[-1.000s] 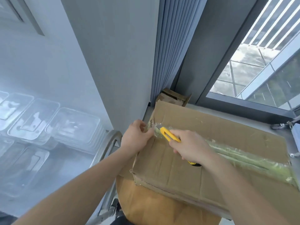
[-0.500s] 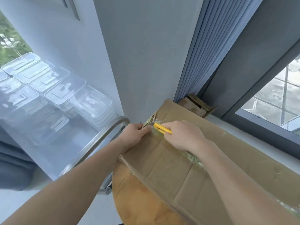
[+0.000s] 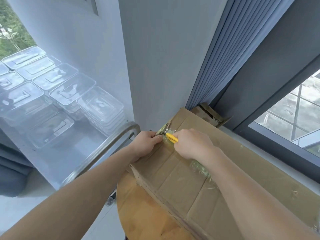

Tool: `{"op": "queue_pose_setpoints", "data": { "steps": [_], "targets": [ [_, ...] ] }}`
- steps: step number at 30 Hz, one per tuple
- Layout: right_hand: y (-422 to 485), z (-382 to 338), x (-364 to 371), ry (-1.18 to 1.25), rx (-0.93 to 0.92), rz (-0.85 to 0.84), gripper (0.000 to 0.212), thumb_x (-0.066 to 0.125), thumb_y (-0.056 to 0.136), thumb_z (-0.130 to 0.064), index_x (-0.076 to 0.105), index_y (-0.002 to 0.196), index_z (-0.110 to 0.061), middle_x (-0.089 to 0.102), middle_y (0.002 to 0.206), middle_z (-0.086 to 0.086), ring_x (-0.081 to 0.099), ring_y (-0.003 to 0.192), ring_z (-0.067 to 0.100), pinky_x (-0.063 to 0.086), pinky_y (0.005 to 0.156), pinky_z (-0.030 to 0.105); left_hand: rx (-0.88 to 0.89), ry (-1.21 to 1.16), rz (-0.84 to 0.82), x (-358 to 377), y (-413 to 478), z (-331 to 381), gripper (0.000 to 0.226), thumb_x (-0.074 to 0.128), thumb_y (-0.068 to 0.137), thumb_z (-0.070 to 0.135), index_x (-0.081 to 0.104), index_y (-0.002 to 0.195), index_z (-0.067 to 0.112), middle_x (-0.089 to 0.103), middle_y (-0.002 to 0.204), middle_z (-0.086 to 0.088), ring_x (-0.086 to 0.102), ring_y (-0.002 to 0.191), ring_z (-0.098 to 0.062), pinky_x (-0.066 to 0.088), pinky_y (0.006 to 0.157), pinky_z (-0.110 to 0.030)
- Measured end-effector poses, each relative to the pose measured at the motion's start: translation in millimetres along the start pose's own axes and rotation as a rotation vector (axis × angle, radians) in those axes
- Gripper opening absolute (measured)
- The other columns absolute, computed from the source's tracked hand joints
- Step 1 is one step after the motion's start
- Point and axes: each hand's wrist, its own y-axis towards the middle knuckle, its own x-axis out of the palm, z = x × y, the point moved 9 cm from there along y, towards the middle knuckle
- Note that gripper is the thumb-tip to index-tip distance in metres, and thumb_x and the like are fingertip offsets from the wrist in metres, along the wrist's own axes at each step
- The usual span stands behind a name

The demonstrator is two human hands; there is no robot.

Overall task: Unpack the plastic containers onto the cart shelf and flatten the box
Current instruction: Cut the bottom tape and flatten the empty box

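A large brown cardboard box (image 3: 230, 163) lies on a round wooden table (image 3: 138, 212), its top seam covered with clear tape. My right hand (image 3: 194, 144) grips a yellow box cutter (image 3: 171, 138) with its tip at the box's far left end of the seam. My left hand (image 3: 147, 146) holds the box's far left corner, fingers curled over the taped edge next to the blade. Several stacks of clear plastic containers (image 3: 52, 94) stand on the cart shelf (image 3: 57, 158) at the left.
The cart's steel handle (image 3: 103, 149) curves just left of my left forearm. A grey wall and pleated curtain (image 3: 213, 66) rise behind the box. A smaller cardboard piece (image 3: 209, 115) sits on the window sill (image 3: 277, 158) behind it.
The view has swung left and down, bringing more of the containers into sight. The cutter has moved along the tape toward the box's far left corner, close to my left hand.
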Motion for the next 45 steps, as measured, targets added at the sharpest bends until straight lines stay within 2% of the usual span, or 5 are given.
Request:
{"op": "queue_pose_setpoints", "data": {
  "steps": [6, 10, 26, 32, 45],
  "targets": [
    [-4.9, 0.0, -5.6, -0.038, 0.001, -0.018, 0.02, 0.044, 0.092, -0.018, 0.058, 0.103, -0.025, 0.057, 0.093, 0.001, 0.054, 0.083, 0.027, 0.035, 0.061, 0.031, 0.018, 0.001, -0.005, 2.3, 1.1, 3.3, 0.034, 0.054, 0.1, 0.036, 0.07, 0.091, 0.007, 0.064, 0.083, -0.006, 0.056, 0.073, -0.016, 0.045, 0.068, -0.028],
    [-7.0, 3.1, -5.9, -0.079, 0.013, -0.017, 0.034, 0.045, 0.093, -0.018, 0.061, 0.12, -0.031, 0.064, 0.098, 0.001, 0.056, 0.081, 0.026, 0.037, 0.061, 0.03, 0.03, 0.021, -0.004, 3.1, 1.7, 5.1, 0.034, 0.053, 0.101, 0.036, 0.071, 0.092, 0.008, 0.068, 0.087, -0.006, 0.058, 0.075, -0.015, 0.047, 0.07, -0.028],
    [-18.8, 18.0, -1.0, -0.12, 0.027, -0.023, 0.034, 0.043, 0.098, -0.017, 0.061, 0.12, -0.036, 0.058, 0.074, -0.005, 0.053, 0.062, 0.016, 0.036, 0.05, 0.027, 0.089, 0.132, -0.045, 2.7, 8.3, 6.7, 0.047, 0.051, 0.1, 0.04, 0.061, 0.095, -0.006, 0.056, 0.08, -0.008, 0.053, 0.075, -0.02, 0.04, 0.069, -0.032],
    [-11.4, 12.7, 4.7, -0.124, 0.039, -0.046, 0.039, 0.042, 0.096, -0.014, 0.059, 0.124, -0.037, 0.06, 0.077, -0.004, 0.056, 0.062, 0.017, 0.037, 0.049, 0.028, 0.136, 0.163, -0.019, 1.4, 6.1, 12.3, 0.047, 0.049, 0.101, 0.038, 0.063, 0.1, -0.007, 0.067, 0.097, -0.025, 0.06, 0.083, -0.031, 0.05, 0.084, -0.049],
    [-15.9, 27.8, 12.9, -0.164, 0.091, -0.153, 0.044, 0.041, 0.098, -0.018, 0.053, 0.131, -0.044, 0.066, 0.098, 0.0, 0.063, 0.083, 0.023, 0.055, 0.073, 0.036, 0.162, 0.21, -0.033, -0.9, 3.6, 14.4, 0.043, 0.046, 0.102, 0.038, 0.064, 0.095, 0.0, 0.069, 0.092, -0.016, 0.064, 0.088, -0.031, 0.05, 0.081, -0.045]
  ]
}}
